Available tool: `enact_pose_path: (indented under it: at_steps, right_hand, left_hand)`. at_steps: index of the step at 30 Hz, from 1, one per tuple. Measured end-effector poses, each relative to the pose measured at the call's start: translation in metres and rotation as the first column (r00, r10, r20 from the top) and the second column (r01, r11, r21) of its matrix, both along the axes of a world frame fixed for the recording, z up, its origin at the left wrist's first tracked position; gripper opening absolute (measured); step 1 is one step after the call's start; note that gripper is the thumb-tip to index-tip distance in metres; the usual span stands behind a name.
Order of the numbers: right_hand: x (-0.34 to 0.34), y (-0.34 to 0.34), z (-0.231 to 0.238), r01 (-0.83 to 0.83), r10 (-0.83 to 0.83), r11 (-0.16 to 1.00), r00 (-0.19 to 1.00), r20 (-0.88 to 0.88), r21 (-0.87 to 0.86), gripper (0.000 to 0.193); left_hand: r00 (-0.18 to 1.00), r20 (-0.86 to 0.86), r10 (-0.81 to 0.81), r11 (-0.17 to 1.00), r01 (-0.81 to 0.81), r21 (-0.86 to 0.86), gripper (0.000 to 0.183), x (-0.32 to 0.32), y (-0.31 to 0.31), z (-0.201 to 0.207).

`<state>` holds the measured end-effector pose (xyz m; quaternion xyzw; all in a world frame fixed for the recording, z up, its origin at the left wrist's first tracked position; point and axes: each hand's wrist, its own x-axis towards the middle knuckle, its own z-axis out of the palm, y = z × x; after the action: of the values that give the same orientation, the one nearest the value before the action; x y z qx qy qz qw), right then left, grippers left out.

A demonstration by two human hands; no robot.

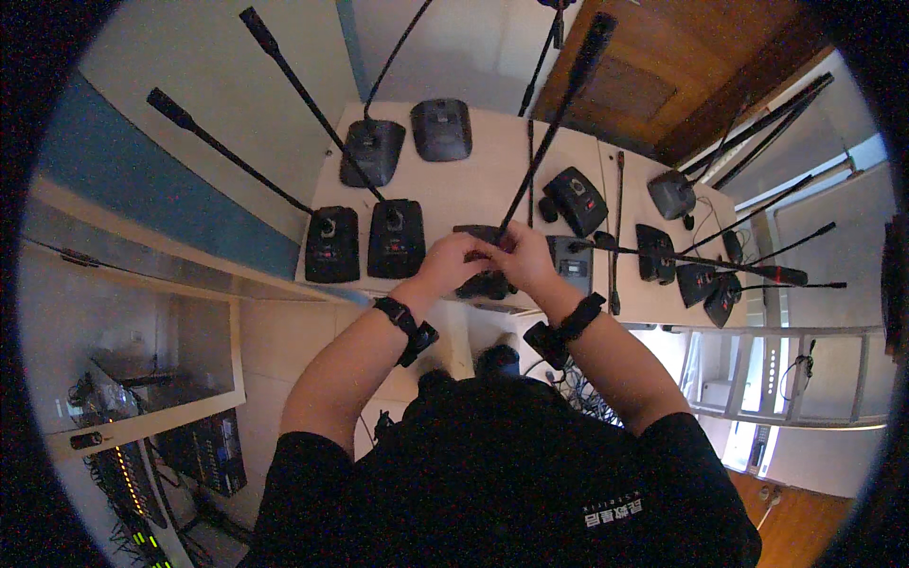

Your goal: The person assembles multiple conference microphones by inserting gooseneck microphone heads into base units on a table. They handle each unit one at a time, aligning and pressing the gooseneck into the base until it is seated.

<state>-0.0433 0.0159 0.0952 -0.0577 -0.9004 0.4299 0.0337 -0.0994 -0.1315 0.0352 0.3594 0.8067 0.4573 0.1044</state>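
Note:
My left hand and my right hand meet at the near edge of the table, both with fingers closed around the lower end of a black gooseneck microphone. Its long stem slants up and to the right, away from me. Beneath my fingers lies its dark base, mostly hidden by the hands. Left of my left hand stand two microphone bases with stems, one nearer and one farther left. A grey base with a small display sits just beyond my right hand.
At the back are a stemless base and a base with a stem. More microphones crowd the right side, including a tilted base and a loose stem. A cabinet with lit equipment stands lower left; cables lie below the table.

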Motion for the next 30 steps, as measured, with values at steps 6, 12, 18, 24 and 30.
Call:
enact_pose_path:
  at_steps: [6,12,18,24,30]
  right_hand:
    - [-0.003,-0.002,0.005,-0.068,0.073,0.995,0.995,-0.071,0.074,0.021]
    - [0.0,0.005,-0.003,-0.138,0.15,0.984,0.982,-0.114,0.109,0.022]
    - [0.003,0.016,-0.003,-0.054,0.064,0.995,0.991,-0.118,0.085,0.012]
    - [0.009,0.019,0.007,-0.248,0.249,0.969,0.965,-0.082,0.017,0.014]
    - [0.012,0.019,0.012,-0.33,0.339,0.94,0.928,-0.153,0.085,0.015]
  left_hand:
    - [0.995,-0.105,0.0,1.0,-0.002,-0.019,0.02,-0.001,0.004,0.005]
    - [0.999,0.03,-0.043,0.999,0.044,-0.031,0.022,0.002,0.005,0.013]
    - [0.997,-0.056,-0.044,0.999,0.044,0.001,0.023,0.0,0.015,0.004]
    - [0.987,0.077,-0.141,0.986,0.147,-0.077,0.021,0.002,0.012,0.007]
    - [0.97,0.154,-0.185,0.951,0.217,-0.221,0.017,-0.003,0.011,0.02]
